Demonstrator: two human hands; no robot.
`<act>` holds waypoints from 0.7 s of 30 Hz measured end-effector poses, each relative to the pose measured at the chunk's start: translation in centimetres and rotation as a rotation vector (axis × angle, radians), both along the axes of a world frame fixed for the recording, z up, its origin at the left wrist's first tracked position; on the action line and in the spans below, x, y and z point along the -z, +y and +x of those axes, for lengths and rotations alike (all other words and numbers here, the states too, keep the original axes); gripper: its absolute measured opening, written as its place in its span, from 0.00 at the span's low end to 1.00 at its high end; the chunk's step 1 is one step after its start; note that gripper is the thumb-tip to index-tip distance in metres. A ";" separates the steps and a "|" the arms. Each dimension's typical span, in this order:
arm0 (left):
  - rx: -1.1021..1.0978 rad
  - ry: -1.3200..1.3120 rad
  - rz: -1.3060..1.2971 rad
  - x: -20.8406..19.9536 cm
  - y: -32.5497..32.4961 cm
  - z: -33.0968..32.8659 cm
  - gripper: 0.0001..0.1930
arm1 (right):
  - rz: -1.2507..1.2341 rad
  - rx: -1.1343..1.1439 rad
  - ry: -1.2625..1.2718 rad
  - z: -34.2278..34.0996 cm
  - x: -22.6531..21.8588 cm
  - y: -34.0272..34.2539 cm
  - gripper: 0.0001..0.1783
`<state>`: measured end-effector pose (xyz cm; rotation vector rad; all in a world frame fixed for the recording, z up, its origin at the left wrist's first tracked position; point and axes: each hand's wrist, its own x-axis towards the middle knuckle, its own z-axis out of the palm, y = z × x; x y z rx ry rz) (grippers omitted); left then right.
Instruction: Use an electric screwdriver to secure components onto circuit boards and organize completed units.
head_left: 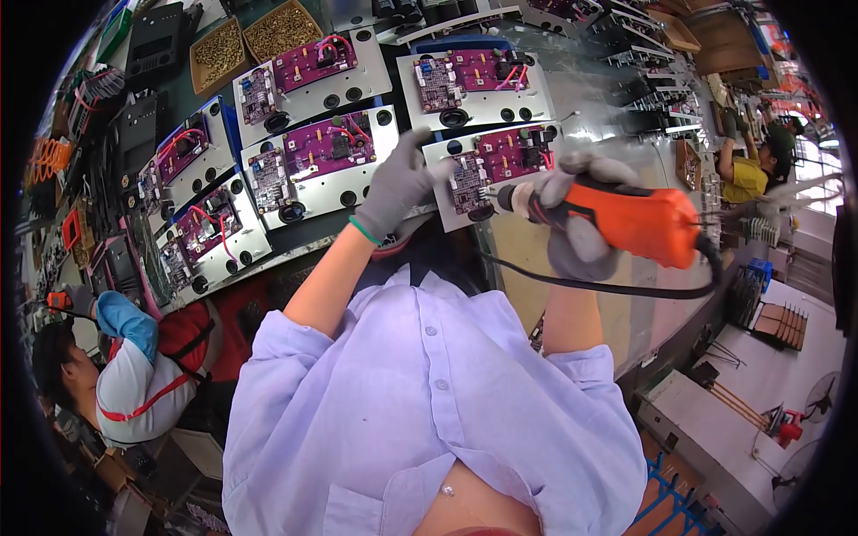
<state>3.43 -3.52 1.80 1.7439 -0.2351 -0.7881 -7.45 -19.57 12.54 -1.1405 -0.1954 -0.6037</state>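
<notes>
In my gloved right hand is an orange electric screwdriver with a black cord. It lies nearly level, its tip pointing left over the corner of a metal panel with a purple circuit board. My left hand, in a grey glove, is at that panel's left edge with fingers apart and slightly blurred. Whether it touches the panel I cannot tell. A smaller, densely packed board sits on the panel just left of the purple one, near the screwdriver's tip.
Several similar panels with boards, such as this one, lie left and beyond. Two trays of small brass-coloured parts stand at the far left. Metal brackets line the right side. One co-worker sits left; another is far right.
</notes>
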 end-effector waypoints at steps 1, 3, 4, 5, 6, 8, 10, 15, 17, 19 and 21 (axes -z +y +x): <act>-0.145 0.264 -0.254 -0.4 1.0 0.7 0.33 | 0.005 -0.001 -0.001 0.3 -1.2 0.1 0.27; -0.454 0.499 -0.672 -1.4 1.3 0.6 0.25 | -0.075 0.020 -0.113 1.2 -2.6 -0.2 0.29; -0.453 0.494 -0.672 -1.5 1.6 0.5 0.25 | -0.073 0.020 -0.118 1.5 -2.7 -0.3 0.29; -0.475 0.616 -0.635 -1.7 1.9 0.3 0.22 | -0.012 -0.046 -0.132 1.6 -2.7 -0.4 0.29; -0.496 0.739 -0.596 -1.8 2.2 0.1 0.19 | 0.048 -0.111 -0.146 1.8 -2.7 -0.5 0.29; -0.452 0.794 -0.638 0.0 2.6 -1.1 0.18 | 0.054 -0.128 -0.150 1.9 -2.6 -0.4 0.30; -0.412 0.903 -0.664 0.8 2.4 -2.3 0.16 | 0.058 -0.146 -0.151 2.1 -2.7 -0.4 0.30; -0.321 1.028 -0.790 2.6 1.5 -4.0 0.16 | 0.086 -0.125 -0.176 2.3 -2.5 0.3 0.31; -0.325 1.081 -0.878 2.4 1.3 -4.3 0.17 | 0.083 -0.166 -0.188 2.4 -2.3 0.0 0.30; -0.295 1.122 -0.944 2.6 1.3 -4.4 0.17 | 0.081 -0.207 -0.202 2.5 -2.4 0.3 0.29; -0.260 1.165 -1.008 2.7 1.1 -4.5 0.18 | 0.130 -0.133 -0.181 2.2 -2.6 1.4 0.30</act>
